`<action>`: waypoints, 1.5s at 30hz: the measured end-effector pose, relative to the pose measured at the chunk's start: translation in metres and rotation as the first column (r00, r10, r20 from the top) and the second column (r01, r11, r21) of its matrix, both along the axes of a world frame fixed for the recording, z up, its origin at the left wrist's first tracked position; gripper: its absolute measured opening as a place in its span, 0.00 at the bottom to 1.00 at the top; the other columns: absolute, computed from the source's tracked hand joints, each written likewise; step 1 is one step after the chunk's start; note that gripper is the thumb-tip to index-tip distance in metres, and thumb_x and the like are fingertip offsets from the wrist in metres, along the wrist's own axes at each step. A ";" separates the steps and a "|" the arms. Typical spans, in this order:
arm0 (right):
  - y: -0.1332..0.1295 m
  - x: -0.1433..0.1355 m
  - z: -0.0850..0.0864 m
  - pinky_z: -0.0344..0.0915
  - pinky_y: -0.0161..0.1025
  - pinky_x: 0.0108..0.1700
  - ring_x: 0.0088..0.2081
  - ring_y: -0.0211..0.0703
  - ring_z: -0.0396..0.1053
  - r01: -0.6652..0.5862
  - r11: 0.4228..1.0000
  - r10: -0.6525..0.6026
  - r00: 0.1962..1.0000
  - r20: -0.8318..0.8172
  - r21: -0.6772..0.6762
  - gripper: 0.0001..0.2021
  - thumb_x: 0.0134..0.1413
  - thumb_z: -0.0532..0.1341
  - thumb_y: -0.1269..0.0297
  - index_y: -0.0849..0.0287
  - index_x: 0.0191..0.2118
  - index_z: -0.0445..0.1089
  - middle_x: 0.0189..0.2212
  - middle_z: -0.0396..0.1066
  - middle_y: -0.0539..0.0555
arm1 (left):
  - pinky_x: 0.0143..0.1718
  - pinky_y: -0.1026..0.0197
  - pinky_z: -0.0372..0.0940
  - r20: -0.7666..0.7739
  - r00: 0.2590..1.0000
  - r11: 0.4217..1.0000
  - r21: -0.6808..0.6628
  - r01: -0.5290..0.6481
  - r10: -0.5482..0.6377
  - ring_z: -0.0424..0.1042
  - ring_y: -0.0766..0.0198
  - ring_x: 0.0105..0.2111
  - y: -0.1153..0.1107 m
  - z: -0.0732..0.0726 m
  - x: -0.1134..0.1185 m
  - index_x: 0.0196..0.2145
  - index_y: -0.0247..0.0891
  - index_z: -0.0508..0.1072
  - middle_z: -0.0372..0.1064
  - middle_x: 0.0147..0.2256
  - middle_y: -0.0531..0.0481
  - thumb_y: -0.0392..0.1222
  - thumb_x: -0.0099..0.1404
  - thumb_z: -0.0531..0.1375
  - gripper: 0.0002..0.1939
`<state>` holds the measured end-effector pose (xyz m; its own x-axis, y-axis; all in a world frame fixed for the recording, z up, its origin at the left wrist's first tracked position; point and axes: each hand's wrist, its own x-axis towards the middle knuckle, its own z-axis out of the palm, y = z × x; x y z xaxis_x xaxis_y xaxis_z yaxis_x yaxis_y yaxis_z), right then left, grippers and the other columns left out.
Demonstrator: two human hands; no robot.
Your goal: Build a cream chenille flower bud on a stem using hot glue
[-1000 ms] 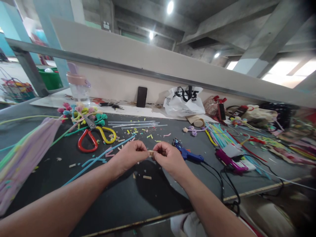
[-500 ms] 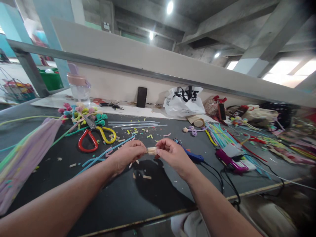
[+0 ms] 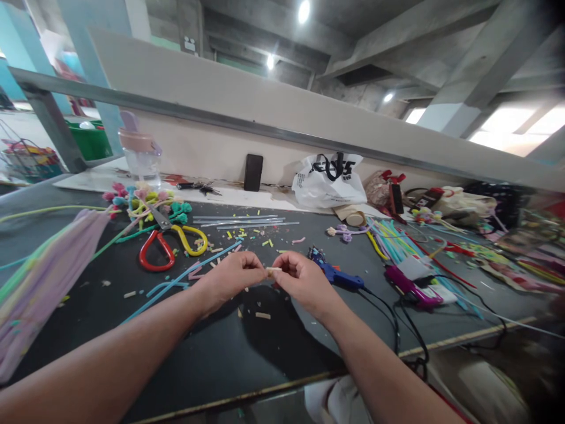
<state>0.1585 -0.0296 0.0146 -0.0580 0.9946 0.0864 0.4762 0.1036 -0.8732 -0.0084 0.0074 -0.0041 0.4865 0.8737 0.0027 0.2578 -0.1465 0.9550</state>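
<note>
Centrally, beige piece [image 3: 272,270] pinched between both hands' fingers [image 3: 261,273]

bare hands [image 3: 232,277], bare wrists [image 3: 200,300], bare forearms [image 3: 117,350]

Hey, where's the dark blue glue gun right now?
In the head view, the dark blue glue gun lies on the dark tabletop, just right of the right hand, left of the magenta tool.
</note>
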 end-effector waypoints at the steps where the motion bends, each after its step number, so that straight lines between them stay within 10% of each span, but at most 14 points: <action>1: 0.000 -0.001 0.000 0.61 0.33 0.28 0.24 0.36 0.65 0.008 1.000 -0.009 1.000 0.022 0.009 0.04 0.44 0.58 0.65 0.58 0.29 0.63 0.23 0.64 0.47 | 0.23 0.66 0.51 -0.013 1.000 1.000 0.017 -0.007 0.007 0.56 0.69 0.22 0.000 -0.001 0.000 0.26 0.37 0.68 0.57 0.21 0.58 0.53 0.54 0.58 0.15; 45: -0.005 -0.005 0.001 0.58 0.32 0.29 0.24 0.35 0.59 -0.034 0.981 -0.006 0.979 0.202 0.191 0.02 0.42 0.56 0.70 0.57 0.25 0.64 0.20 0.61 0.46 | 0.21 0.67 0.49 0.007 1.000 0.995 -0.096 0.010 -0.010 0.55 0.70 0.20 -0.004 0.008 0.002 0.24 0.36 0.67 0.55 0.19 0.58 0.43 0.51 0.55 0.07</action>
<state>0.1536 -0.0349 0.0159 -0.1075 0.9593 0.2610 0.6367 0.2681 -0.7230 -0.0063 0.0029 0.0041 0.4956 0.8651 -0.0779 0.2509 -0.0567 0.9664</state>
